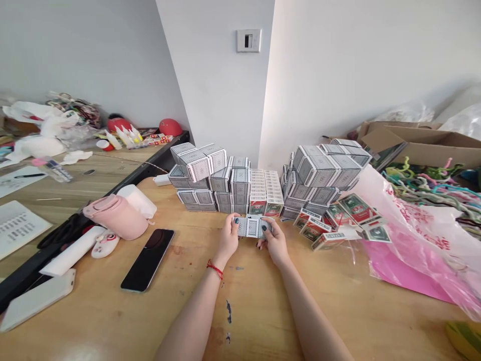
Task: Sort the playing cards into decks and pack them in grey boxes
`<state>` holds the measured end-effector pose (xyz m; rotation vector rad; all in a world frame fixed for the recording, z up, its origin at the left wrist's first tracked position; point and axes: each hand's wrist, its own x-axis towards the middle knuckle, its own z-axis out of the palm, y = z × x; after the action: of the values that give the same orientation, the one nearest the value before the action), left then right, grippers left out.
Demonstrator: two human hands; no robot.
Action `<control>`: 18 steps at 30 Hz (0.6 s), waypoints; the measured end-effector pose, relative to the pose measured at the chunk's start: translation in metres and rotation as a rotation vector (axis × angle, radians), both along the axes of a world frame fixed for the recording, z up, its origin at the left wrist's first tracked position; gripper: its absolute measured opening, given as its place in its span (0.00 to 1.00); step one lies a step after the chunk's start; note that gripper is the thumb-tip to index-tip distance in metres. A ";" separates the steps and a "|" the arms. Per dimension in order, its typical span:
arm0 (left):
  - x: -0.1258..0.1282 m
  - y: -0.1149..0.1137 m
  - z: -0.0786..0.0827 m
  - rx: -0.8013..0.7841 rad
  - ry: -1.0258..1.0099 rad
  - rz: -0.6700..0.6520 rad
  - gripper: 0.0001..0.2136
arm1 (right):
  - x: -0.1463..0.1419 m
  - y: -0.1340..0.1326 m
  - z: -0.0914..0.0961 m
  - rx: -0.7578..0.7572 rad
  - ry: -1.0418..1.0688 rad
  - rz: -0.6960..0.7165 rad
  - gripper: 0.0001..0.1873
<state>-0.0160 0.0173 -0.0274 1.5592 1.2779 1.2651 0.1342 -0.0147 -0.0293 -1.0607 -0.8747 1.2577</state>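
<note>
The left hand (227, 238) and right hand (276, 241) squeeze a small gray card box (251, 227) from both ends so it won't slip, just near the tall box stacks (229, 183), packed tight to stand up.

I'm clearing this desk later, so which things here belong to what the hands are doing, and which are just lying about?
Part of the work:
left hand, right hand, grey patterned pack, stacked grey packs, loose red-and-green packs

Lying about:
black smartphone, pink flask, pink plastic bag, cardboard carton, coloured yarn
</note>
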 end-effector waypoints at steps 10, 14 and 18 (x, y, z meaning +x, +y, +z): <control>0.014 -0.012 -0.001 -0.006 0.049 -0.059 0.10 | 0.000 -0.005 0.002 0.009 -0.107 0.067 0.22; 0.017 -0.013 0.000 -0.013 0.048 -0.030 0.10 | 0.000 -0.005 0.002 0.018 -0.104 0.078 0.22; 0.021 -0.015 0.000 0.007 0.056 0.028 0.10 | -0.001 -0.005 0.002 0.025 -0.110 0.102 0.21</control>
<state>0.0051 0.0022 -0.0273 1.5968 1.3363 1.2524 0.1327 -0.0196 -0.0270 -1.0847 -1.0372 1.2782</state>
